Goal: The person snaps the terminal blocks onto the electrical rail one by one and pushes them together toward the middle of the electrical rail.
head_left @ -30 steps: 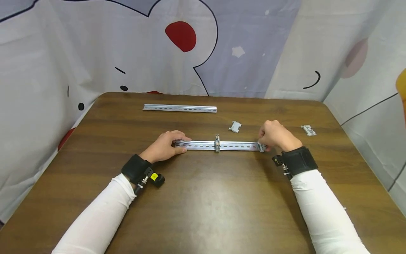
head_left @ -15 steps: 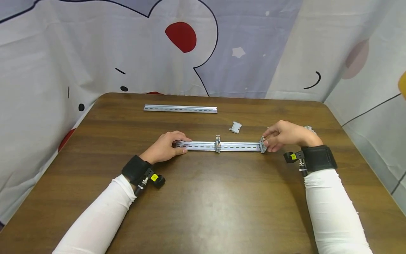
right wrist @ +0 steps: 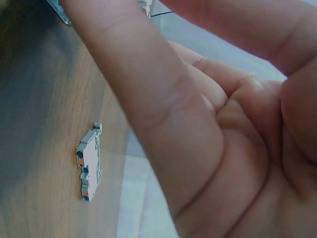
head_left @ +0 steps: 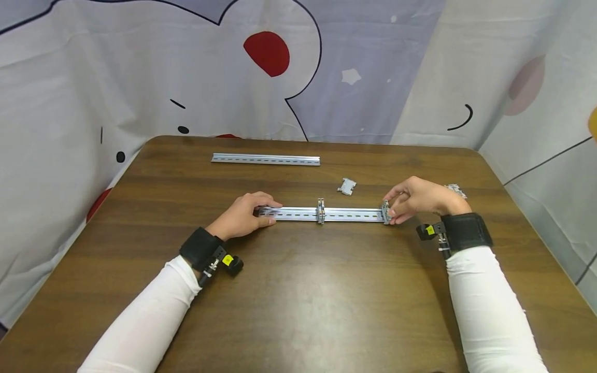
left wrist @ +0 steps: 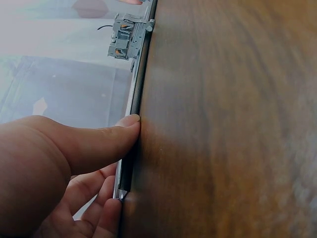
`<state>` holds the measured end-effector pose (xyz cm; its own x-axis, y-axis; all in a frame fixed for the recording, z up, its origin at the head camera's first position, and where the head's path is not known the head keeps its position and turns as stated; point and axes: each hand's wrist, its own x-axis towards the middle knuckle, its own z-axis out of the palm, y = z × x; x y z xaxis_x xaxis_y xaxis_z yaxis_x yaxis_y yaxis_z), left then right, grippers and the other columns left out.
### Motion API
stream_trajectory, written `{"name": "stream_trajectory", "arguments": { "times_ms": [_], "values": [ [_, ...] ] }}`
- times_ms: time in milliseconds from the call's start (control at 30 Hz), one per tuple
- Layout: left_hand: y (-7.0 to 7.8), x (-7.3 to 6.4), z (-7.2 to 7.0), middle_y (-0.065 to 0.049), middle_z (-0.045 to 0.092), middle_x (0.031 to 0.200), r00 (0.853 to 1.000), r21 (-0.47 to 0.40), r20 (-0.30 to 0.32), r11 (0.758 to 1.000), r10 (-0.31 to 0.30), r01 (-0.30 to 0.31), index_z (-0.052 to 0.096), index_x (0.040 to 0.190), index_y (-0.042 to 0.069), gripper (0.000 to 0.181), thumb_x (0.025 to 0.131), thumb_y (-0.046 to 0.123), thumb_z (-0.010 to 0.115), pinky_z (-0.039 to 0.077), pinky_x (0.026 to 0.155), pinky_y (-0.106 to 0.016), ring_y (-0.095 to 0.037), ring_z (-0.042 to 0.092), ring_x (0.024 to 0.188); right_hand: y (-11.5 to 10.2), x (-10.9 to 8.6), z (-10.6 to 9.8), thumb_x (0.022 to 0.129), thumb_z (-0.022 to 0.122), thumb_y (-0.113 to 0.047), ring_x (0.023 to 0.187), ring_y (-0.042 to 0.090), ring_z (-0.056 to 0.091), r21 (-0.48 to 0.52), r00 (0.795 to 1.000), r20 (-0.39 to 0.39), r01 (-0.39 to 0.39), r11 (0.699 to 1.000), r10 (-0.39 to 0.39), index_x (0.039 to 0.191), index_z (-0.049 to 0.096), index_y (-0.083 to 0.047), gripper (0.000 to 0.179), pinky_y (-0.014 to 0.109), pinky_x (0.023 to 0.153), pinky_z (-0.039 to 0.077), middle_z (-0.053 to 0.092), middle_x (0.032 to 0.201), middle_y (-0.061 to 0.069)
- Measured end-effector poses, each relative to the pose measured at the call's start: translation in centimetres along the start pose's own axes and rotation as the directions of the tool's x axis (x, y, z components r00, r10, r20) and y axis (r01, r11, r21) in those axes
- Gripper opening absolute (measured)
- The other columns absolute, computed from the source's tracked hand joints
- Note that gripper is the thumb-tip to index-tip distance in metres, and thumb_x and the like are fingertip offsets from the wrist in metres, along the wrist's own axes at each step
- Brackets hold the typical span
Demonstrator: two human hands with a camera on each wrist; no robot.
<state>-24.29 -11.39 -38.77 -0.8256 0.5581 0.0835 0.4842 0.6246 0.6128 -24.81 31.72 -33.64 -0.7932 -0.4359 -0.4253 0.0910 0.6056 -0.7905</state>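
A metal rail (head_left: 352, 215) lies on the wooden surface (head_left: 298, 295), roughly parallel to its far edge. The left hand (head_left: 243, 213) holds the rail's left end, thumb on the near side, fingers on the far side. The right hand (head_left: 422, 198) has a narrow grip, pinching the end block (head_left: 385, 213) at the rail's right end. A middle block (head_left: 321, 211) stands across the rail. Near the surface's far edge lies a second rail (head_left: 266, 159); a loose block (head_left: 347, 186) and a farther block (right wrist: 90, 161) lie toward the right edge.
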Motion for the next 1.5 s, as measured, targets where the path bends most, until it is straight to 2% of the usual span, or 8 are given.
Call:
{"name": "stream_trajectory", "arguments": {
  "times_ms": [433,900,1500],
  "values": [
    [-0.1,0.0,0.0,-0.006,0.061,0.124,1.000,0.008,0.003,1.000,-0.005,0.005,0.068,0.124,0.013,0.036,0.088,0.016,0.073,0.044,0.095,-0.044,-0.025,0.055,0.113,0.1,0.8,0.5,0.088,0.067,0.004,0.092,0.037,0.070,0.080,1.000,0.008,0.016,0.997,-0.017,0.130,0.048,0.016,0.048,0.045,0.083,0.054,0.069,0.100,0.027],
    [0.2,0.0,0.0,-0.007,0.061,0.125,1.000,0.002,0.012,1.000,-0.020,0.019,0.068,0.125,0.014,0.036,0.089,0.017,0.073,0.043,0.095,-0.045,-0.025,0.054,0.112,-0.9,2.1,2.4,0.088,0.067,0.003,0.092,0.036,0.070,0.121,0.998,-0.001,0.056,0.991,-0.056,0.128,0.052,0.014,0.044,0.046,0.083,0.054,0.070,0.099,0.026],
    [0.1,0.0,0.0,-0.006,0.062,0.125,1.000,-0.007,0.005,1.000,-0.014,0.014,0.068,0.124,0.013,0.036,0.088,0.016,0.073,0.043,0.097,-0.045,-0.025,0.055,0.114,-1.8,3.7,4.7,0.089,0.066,0.003,0.090,0.034,0.071,0.188,0.992,-0.004,0.128,0.974,-0.130,0.131,0.048,0.015,0.048,0.046,0.082,0.055,0.070,0.099,0.026]
  ]
}}
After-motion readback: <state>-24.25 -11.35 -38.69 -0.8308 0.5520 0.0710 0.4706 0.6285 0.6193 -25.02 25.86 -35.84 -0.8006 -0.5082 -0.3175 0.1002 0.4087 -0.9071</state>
